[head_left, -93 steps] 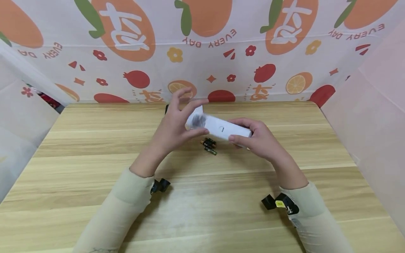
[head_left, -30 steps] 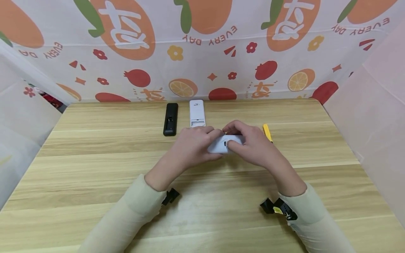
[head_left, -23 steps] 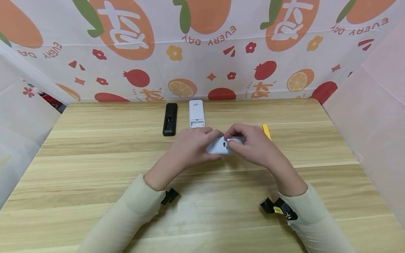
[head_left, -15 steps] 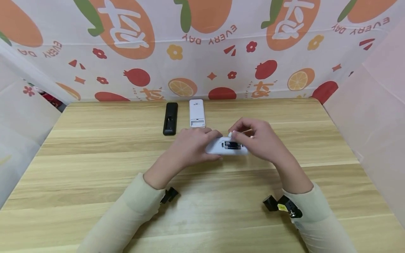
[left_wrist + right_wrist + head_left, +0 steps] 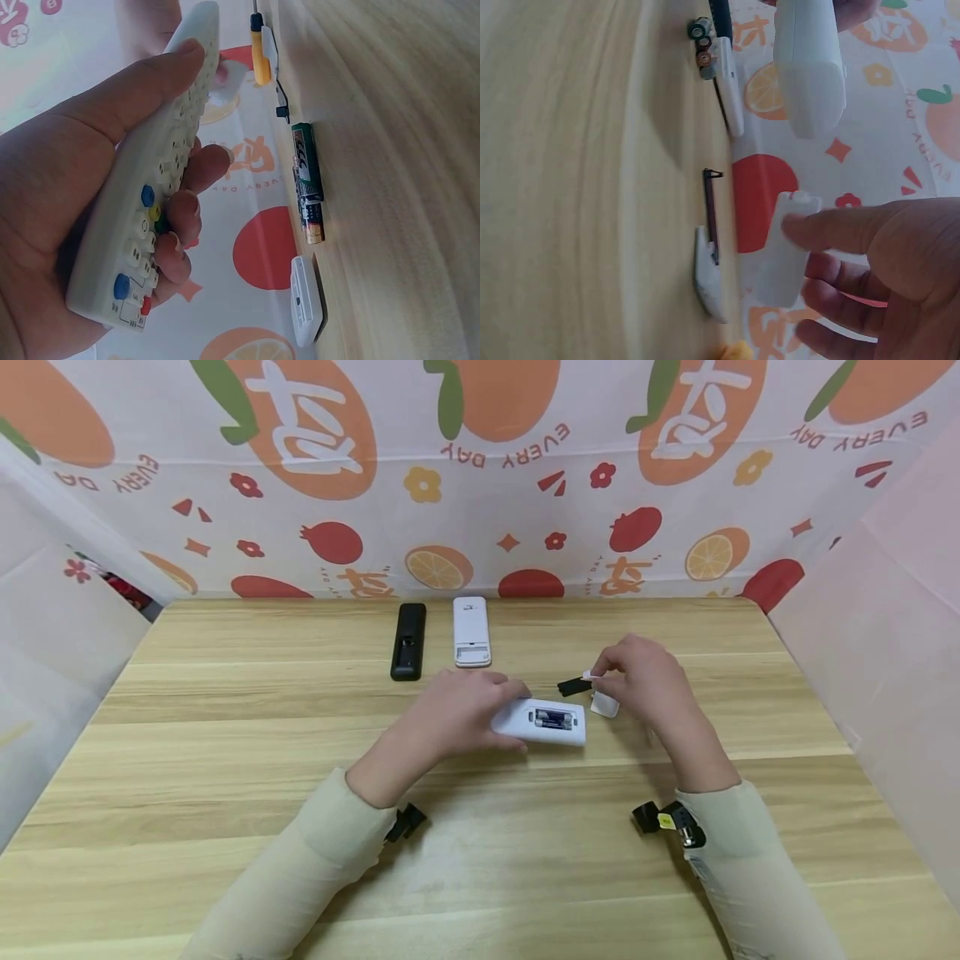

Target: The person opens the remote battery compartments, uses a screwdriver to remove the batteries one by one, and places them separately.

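My left hand (image 5: 457,710) grips a white remote control (image 5: 510,720), its back turned up. The battery compartment stands uncovered with batteries (image 5: 553,719) inside; colored buttons face down, seen in the left wrist view. My right hand (image 5: 643,681) pinches a small white battery cover (image 5: 778,262) between thumb and fingers, to the right of the remote. Below that hand lie a black battery cover (image 5: 574,686) and another white battery cover (image 5: 604,704) on the table. Loose batteries (image 5: 307,176) rest on the wood, hidden behind my left hand in the head view.
A black remote (image 5: 408,642) and a second white remote (image 5: 471,628) with its battery compartment uncovered lie near the back edge of the wooden table (image 5: 247,710). A yellow-handled tool (image 5: 260,56) lies on the right side. A fruit-printed curtain (image 5: 465,502) hangs behind.
The cover has come off the held remote, exposing its batteries. My right hand has carried it to the right, away from the remote; the left hand keeps its grip.
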Motion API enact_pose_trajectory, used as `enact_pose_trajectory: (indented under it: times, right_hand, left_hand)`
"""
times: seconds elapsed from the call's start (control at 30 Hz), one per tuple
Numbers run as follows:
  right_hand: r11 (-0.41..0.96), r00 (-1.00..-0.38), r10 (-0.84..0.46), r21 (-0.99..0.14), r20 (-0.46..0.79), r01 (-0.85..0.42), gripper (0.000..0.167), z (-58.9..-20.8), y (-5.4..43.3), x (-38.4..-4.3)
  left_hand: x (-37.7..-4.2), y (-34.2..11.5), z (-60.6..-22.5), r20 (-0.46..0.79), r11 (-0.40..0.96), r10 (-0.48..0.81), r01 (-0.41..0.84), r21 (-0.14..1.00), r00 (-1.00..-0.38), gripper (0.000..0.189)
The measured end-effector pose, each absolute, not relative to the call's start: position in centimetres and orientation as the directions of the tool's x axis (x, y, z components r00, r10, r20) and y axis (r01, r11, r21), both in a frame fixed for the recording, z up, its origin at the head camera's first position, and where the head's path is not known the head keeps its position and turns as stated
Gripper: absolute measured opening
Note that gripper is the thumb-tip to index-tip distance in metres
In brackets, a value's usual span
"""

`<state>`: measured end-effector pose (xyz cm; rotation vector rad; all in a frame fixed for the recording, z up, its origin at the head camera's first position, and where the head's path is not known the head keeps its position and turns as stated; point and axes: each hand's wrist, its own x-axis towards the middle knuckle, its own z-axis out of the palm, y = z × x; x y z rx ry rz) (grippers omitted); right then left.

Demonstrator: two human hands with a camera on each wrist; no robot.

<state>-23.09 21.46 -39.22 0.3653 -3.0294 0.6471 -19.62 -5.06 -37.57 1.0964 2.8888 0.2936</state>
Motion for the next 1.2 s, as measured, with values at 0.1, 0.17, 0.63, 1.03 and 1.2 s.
enact_pose_trajectory:
  times: [0.1, 0.17, 0.63, 1.03, 1.2]
  right_hand:
    - [0.9, -0.973, -0.229, -0.375, 0.029, -0.223, 0.003, -39.6, 21.6, -23.2]
    - [0.901, -0.972, -0.237, -0.373, 0.002, -0.22, 0.004, -39.7, 21.6, -23.1]
    - [0.893, -0.92, -0.337, -0.379, -0.203, -0.243, 0.015, -39.9, 21.7, -22.6]
    - [0.953, -0.967, -0.111, -0.299, -0.231, -0.038, 0.059, -39.1, 25.1, -23.6]
    - [0.95, -0.949, -0.105, -0.311, -0.299, -0.007, 0.075, -39.8, 25.7, -23.8]
  left_hand:
    - [-19.6, -5.0, -37.6, 0.016, 0.732, 0.664, 0.654, 0.19, -0.748, 0.062]
    - [-19.6, -5.0, -37.6, 0.008, 0.73, 0.668, 0.657, 0.188, -0.744, 0.062]
    - [-19.6, -4.7, -37.8, -0.044, 0.712, 0.696, 0.681, 0.174, -0.717, 0.063]
    - [-18.5, -7.1, -38.5, -0.08, 0.729, 0.68, 0.661, 0.174, -0.729, 0.066]
    - [-18.4, -7.7, -38.9, -0.098, 0.746, 0.661, 0.637, 0.194, -0.744, 0.066]
